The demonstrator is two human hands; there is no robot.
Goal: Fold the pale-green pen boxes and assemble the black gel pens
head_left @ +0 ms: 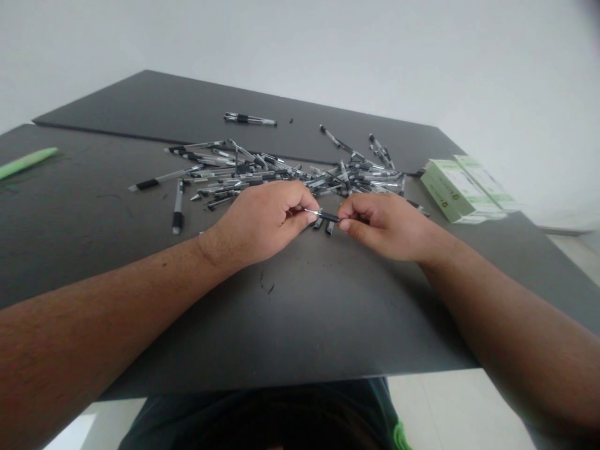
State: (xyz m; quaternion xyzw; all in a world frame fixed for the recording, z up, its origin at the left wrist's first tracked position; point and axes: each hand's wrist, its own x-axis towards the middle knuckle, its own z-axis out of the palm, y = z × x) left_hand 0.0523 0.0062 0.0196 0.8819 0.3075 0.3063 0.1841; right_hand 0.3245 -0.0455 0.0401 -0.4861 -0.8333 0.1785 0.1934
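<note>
Between my two hands a pen [327, 216] with a black part and a clear or silvery tip end is held level, just above the table. My left hand [269, 219] pinches its left end between thumb and forefinger. The thumb and forefinger of my right hand [382, 222] close on its dark right end. Right behind my hands lies a loose pile of pens [262, 172], clear-barrelled with black grips, pointing many ways. My fingers cover part of the held pen and part of the pile.
Two white and green boxes [464, 197] stand at the right of the dark table [300, 325]. A lone pen [178, 206] lies left of the pile, and a few pens [250, 119] lie farther back. A light green object [28, 162] is at the far left. A wall stands behind.
</note>
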